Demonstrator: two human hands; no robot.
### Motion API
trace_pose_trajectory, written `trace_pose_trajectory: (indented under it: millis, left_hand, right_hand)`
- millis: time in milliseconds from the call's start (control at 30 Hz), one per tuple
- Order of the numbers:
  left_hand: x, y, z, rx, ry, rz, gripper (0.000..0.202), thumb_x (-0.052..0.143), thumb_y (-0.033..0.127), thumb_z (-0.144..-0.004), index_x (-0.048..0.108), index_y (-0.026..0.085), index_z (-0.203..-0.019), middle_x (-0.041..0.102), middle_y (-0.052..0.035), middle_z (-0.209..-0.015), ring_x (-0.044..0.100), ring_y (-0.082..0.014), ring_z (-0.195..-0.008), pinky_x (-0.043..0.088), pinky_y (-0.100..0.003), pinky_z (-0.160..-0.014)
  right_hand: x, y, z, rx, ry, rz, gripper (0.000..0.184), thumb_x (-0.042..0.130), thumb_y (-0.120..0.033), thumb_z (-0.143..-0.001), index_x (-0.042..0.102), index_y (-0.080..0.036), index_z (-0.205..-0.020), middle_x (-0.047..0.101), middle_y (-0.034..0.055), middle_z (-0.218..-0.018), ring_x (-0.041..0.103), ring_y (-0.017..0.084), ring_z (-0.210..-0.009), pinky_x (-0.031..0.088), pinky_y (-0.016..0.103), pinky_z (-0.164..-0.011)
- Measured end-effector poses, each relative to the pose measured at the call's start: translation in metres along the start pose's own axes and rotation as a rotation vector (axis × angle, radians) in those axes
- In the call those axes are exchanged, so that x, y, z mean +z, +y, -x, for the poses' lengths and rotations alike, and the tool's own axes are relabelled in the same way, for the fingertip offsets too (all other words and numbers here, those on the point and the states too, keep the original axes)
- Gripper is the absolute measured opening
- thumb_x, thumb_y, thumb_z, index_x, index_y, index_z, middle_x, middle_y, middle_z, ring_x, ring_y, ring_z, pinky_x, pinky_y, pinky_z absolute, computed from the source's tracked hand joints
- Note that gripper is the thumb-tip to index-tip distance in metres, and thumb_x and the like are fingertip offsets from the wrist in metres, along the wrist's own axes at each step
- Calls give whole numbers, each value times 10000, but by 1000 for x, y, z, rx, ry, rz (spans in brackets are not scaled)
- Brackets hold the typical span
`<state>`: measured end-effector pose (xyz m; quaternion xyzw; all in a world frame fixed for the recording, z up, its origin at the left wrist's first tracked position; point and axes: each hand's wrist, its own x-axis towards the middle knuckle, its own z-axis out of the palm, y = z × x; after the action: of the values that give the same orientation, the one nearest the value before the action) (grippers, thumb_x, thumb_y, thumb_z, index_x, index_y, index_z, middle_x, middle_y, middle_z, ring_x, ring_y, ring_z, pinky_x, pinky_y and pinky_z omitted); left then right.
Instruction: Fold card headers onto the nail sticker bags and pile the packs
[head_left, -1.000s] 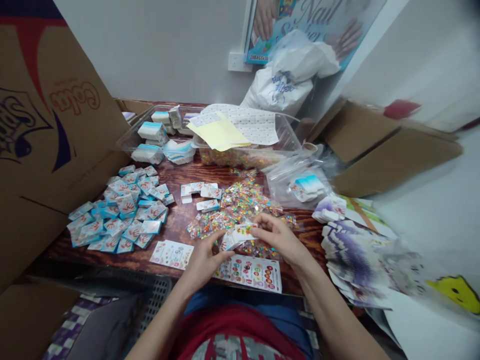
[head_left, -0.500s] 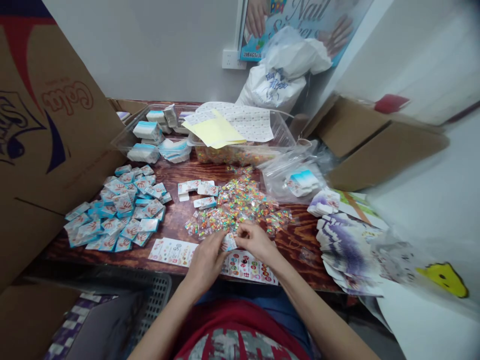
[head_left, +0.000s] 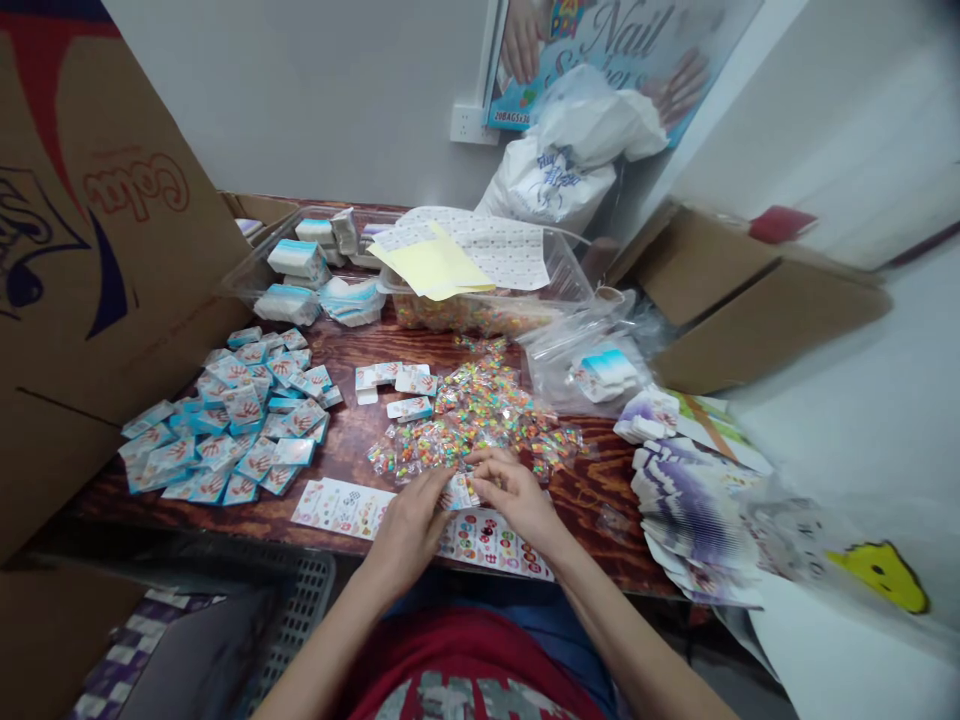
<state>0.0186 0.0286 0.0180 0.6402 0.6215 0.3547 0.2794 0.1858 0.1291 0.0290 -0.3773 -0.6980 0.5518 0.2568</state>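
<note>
My left hand (head_left: 411, 518) is closed around a small white-and-blue paper box (head_left: 454, 491) above the sticker sheets. At the box's right end, the fingers of my right hand (head_left: 519, 500) pinch what looks like a small candy packet (head_left: 472, 489), mostly hidden by the fingers. Just beyond both hands spreads a heap of clear candy packets (head_left: 487, 405) with bright pieces inside. Printed sticker sheets (head_left: 341, 507) lie under my hands along the table's front edge. A few white boxes (head_left: 410, 408) rest left of the packet heap.
Many filled-looking small boxes (head_left: 244, 405) are piled at the left, beside a large carton (head_left: 150, 280). Clear trays (head_left: 577, 275) stand at the back, with papers (head_left: 435, 262) over one. A plastic bag (head_left: 547, 350) and purple-white flat cartons (head_left: 686, 500) lie to the right.
My right fingers have closed in on the box's right end, and a bit of bright colour now shows there. My left hand keeps hold of the box. The view has shifted slightly.
</note>
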Motion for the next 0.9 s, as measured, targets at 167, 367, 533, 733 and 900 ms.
trace_pose_trajectory:
  millis: [167,367,533,733,900]
  left_hand:
    - [-2,1,-3,31,1,18,502,536,94,-856,466,247,-1329,578,-104,-1309,551,-248,-1201,453,-435,-1012]
    - [6,7,-7,4,88,57,421,568,108,-836,507,202,-1242,614,-104,-1185,579,-249,-1111,482,-430,-956]
    - [24,8,-7,-311,159,429,246,538,260,-873,527,203,-1112,624,-64,-1040,670,-186,-765,577,-338,-681]
    - [33,20,-5,-465,235,744,466,553,372,-873,409,252,-1299,556,-24,-1006,626,-105,-517,543,-251,-463]
    - [21,19,-6,-295,87,585,376,584,321,-875,580,259,-1246,571,-11,-923,614,-113,-657,553,-222,-566]
  right_hand:
    - [0,-6,3,-38,-21,-73,192,603,-287,-825,607,-186,-662,612,94,-1181,531,258,-1138,354,390,-985]
    - [3,-15,-5,-187,19,208,189,550,-125,-791,587,-196,-619,644,49,-975,552,225,-986,379,364,-904]
    - [11,-4,-6,-15,111,-40,112,601,-270,-816,640,-195,-742,596,-1,-710,544,170,-677,418,277,-643]
    - [31,5,9,31,416,-351,216,710,-377,-764,621,-203,-856,623,3,-797,582,169,-750,463,260,-679]
    - [21,8,13,44,339,-350,173,696,-352,-777,671,-193,-841,644,11,-795,582,168,-755,453,267,-700]
